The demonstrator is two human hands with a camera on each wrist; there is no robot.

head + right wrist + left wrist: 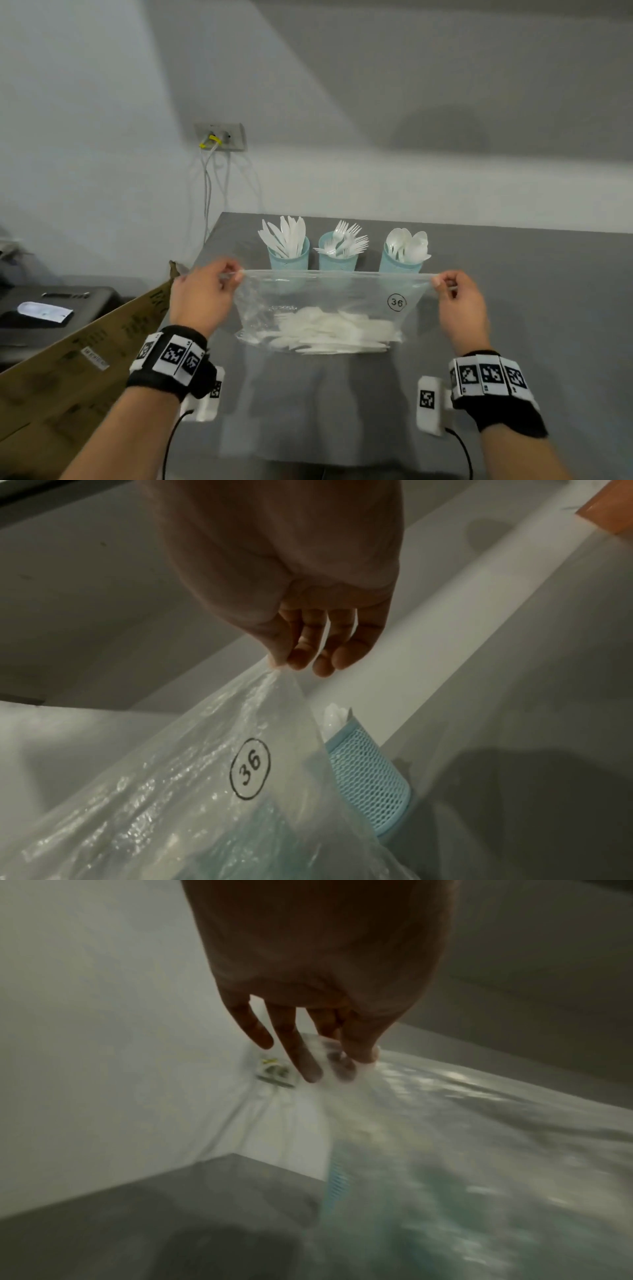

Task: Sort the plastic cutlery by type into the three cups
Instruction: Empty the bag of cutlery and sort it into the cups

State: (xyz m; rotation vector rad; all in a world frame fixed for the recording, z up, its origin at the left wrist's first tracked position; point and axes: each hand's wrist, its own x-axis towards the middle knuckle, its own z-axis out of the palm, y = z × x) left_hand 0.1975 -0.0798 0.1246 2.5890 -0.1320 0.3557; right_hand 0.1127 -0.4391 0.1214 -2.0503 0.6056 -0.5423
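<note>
I've got left hand (200,294) & right hand (460,305) each pinching a top corner of the clear bag (325,308) w/ loose cutlery (329,330), held just in front of the three cups (337,262) on the tabletop (531,291).

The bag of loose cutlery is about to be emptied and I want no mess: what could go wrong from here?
Both the left hand and right hand only pinch the top corners of the clear bag; a slip could dump the heap. The three cups stand just behind it, already full, so a swinging bag could topple them.
</note>
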